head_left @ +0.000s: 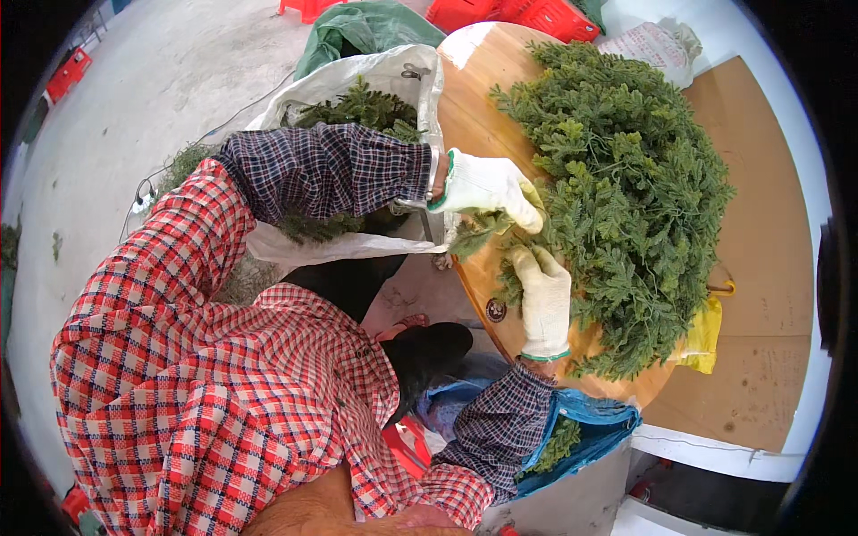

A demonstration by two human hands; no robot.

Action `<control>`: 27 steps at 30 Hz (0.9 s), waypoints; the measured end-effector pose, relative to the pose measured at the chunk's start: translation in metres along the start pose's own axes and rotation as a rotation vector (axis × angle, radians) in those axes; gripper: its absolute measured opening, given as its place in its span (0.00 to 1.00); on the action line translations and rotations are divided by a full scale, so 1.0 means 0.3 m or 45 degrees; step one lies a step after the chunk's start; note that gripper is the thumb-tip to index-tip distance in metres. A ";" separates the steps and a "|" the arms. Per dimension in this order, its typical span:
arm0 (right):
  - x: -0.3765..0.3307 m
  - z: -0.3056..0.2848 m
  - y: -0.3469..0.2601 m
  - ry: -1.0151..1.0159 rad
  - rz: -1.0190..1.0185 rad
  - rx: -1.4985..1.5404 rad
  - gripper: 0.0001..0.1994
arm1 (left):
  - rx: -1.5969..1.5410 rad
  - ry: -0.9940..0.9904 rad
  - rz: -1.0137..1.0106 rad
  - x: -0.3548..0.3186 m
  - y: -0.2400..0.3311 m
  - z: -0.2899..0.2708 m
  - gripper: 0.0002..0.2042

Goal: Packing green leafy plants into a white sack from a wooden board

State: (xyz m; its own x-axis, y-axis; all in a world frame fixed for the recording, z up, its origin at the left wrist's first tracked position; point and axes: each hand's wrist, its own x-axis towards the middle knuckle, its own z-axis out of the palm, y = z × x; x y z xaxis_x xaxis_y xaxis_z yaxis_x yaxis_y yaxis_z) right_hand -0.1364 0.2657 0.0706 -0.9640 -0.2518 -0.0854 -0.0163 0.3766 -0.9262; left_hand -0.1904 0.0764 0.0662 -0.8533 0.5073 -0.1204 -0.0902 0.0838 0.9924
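Observation:
Both my hands wear white knit gloves with green cuffs and yellowish fingertips. My left hand (492, 186) is closed, fingers pinched over a green evergreen sprig (478, 234) at the near edge of the wooden table (478, 94). Just below it, my right hand (543, 299) is closed too, thumb and fingers gripping sprig foliage at the edge of the heap. The two hands are close together but apart. A large mound of artificial-looking evergreen branches (626, 196) lies on the table right beside them. The fingers partly hide where the stems are held.
A white sack (295, 103) with loose greenery (362, 107) and scissors (415, 71) stands left of the table. Below the table edge hangs a blue bag (590, 420) holding more sprigs. A yellow bag (703, 335), cardboard (755, 268) and red crates (536, 16) surround the table.

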 end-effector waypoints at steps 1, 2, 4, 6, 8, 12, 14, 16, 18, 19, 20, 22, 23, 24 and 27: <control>0.000 -0.002 -0.012 -0.001 0.008 0.007 0.15 | 0.039 0.062 0.021 0.016 -0.013 -0.005 0.17; 0.006 0.004 0.011 0.004 -0.056 -0.048 0.17 | 0.077 0.107 0.105 0.039 -0.034 -0.007 0.17; -0.015 0.056 0.026 0.090 0.009 0.207 0.18 | 0.236 0.219 0.202 0.073 -0.034 0.002 0.17; -0.064 0.140 -0.019 0.112 0.237 0.685 0.19 | 0.332 0.323 0.195 0.060 -0.005 0.025 0.17; -0.109 0.229 -0.033 0.092 0.346 1.195 0.15 | 0.670 0.308 0.491 0.085 -0.033 0.036 0.13; -0.309 0.368 -0.128 -0.392 -0.422 0.060 0.09 | 1.025 0.592 0.651 0.191 -0.060 0.018 0.11; -0.303 0.422 -0.161 -0.432 -0.570 0.214 0.05 | 0.301 0.466 0.487 0.168 -0.005 -0.032 0.12; -0.214 0.446 -0.154 -0.175 -0.431 0.103 0.07 | -0.079 0.461 0.007 0.098 0.069 -0.023 0.14; -0.110 0.500 -0.085 -0.021 -0.788 -0.407 0.09 | -0.032 0.503 -0.050 0.066 0.104 -0.033 0.15; -0.066 0.542 -0.037 0.031 -1.141 -0.751 0.10 | 0.021 0.501 0.079 0.071 0.097 -0.046 0.15; -0.045 0.593 -0.012 -0.032 -1.156 -0.995 0.11 | 0.068 0.498 0.207 0.079 0.085 -0.060 0.15; -0.007 0.708 -0.027 -0.024 -1.032 -1.093 0.11 | 0.155 0.540 0.217 0.097 0.062 -0.103 0.16; 0.004 0.743 -0.031 -0.017 -0.894 -1.183 0.10 | 0.239 0.575 0.216 0.104 0.057 -0.122 0.16; 0.002 0.758 -0.025 -0.015 -0.897 -1.187 0.10 | 0.316 0.609 0.273 0.103 0.050 -0.133 0.16; 0.005 0.759 -0.038 0.045 -1.013 -1.042 0.13 | 0.413 0.748 0.372 0.113 0.008 -0.178 0.16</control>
State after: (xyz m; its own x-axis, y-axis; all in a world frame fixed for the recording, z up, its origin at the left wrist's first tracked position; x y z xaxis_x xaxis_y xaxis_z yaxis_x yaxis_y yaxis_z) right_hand -0.0772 0.0581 -0.0025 -0.6099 -0.6585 0.4409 -0.7812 0.5931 -0.1949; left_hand -0.2469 0.0479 0.0659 -0.9622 0.0118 0.2720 0.2620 0.3113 0.9135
